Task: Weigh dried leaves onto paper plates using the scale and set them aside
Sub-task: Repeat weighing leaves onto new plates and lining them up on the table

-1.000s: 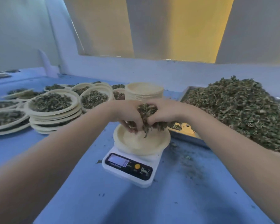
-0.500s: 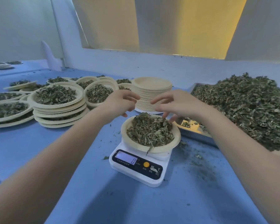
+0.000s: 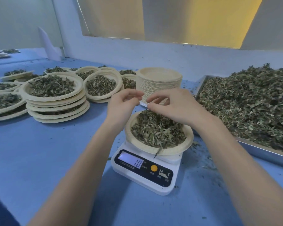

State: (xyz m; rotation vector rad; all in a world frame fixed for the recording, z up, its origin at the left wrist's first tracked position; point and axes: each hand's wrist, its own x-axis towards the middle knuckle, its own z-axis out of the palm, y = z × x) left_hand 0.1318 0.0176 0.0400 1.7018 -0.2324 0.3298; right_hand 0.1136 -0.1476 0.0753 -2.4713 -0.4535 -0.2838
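A white digital scale [image 3: 145, 170] stands on the blue table, its display reading 10. On it sits a paper plate [image 3: 185, 145] filled with dried leaves [image 3: 157, 129]. My left hand [image 3: 122, 103] hovers just left of the plate's far rim, fingers loosely curled, holding nothing. My right hand [image 3: 171, 105] hovers over the plate's far edge, fingers relaxed, empty. Neither hand touches the plate.
A metal tray [image 3: 265, 154] heaped with dried leaves [image 3: 252, 103] lies at the right. A stack of empty paper plates [image 3: 160, 84] stands behind the scale. Several filled plates [image 3: 54, 93], some stacked, crowd the left. Leaf crumbs litter the table.
Both hands dropped a handful of leaves onto the plate on the scale, then lifted apart and now hover empty above it. The view has shifted closer.
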